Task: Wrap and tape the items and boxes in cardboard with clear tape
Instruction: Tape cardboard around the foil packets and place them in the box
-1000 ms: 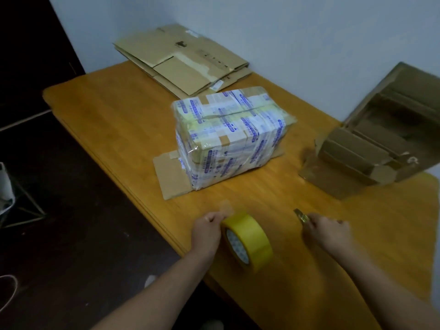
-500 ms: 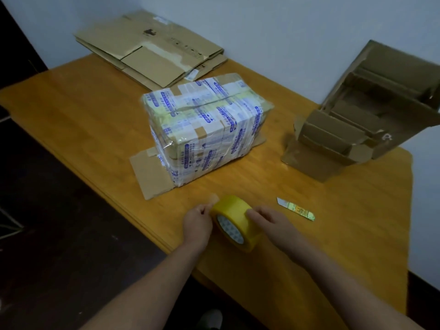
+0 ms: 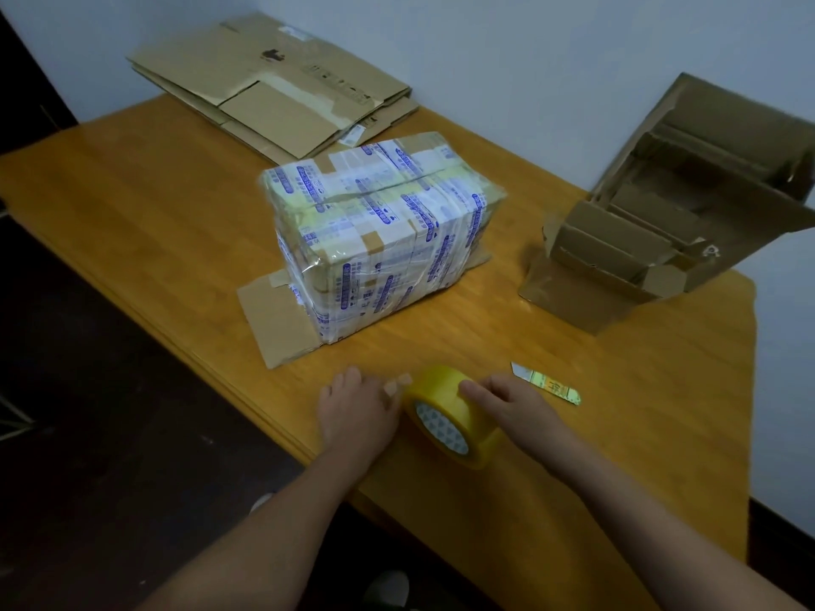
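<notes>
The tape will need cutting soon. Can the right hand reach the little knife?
Probably yes. The knife lies on bare table just beside the right hand, with nothing between them. That hand holds the tape roll, though, so it would have to let go first.

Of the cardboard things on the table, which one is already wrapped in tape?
The parcel in the middle, glossy with tape all round. The flattened boxes at the back and the open box on the right are not wrapped.
</notes>
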